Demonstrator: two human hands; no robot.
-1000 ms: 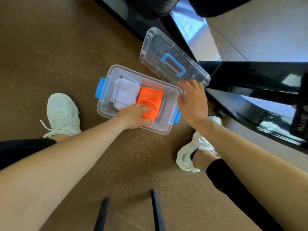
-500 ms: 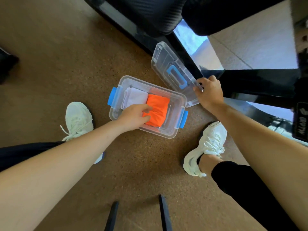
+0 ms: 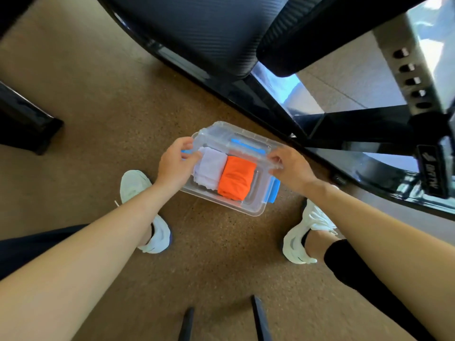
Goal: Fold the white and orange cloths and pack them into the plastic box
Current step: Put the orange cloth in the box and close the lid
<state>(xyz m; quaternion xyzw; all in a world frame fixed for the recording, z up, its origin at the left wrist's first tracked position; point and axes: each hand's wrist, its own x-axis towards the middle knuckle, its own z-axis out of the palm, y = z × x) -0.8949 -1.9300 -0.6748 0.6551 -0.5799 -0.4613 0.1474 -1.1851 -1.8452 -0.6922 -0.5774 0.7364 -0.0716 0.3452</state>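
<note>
The clear plastic box (image 3: 248, 209) sits on the brown floor between my feet. Inside it lie the folded white cloth (image 3: 210, 171) on the left and the folded orange cloth (image 3: 236, 177) on the right, side by side. The clear lid (image 3: 221, 137) with a blue handle is held tilted over the far half of the box. My left hand (image 3: 176, 166) grips the lid's left end. My right hand (image 3: 289, 166) pinches its right end. A blue latch (image 3: 273, 190) shows on the box's right side.
My two white shoes (image 3: 145, 210) (image 3: 307, 232) stand on either side of the box. A black exercise bench frame (image 3: 344, 134) and padded seat (image 3: 197, 30) rise behind it. A black foot (image 3: 27, 124) stands at the left. Two dark bars (image 3: 258, 318) lie at the bottom.
My left hand left the orange cloth and took the lid's left end. My right hand brought the lid from beside the box to over its far half. The camera moved up and back.
</note>
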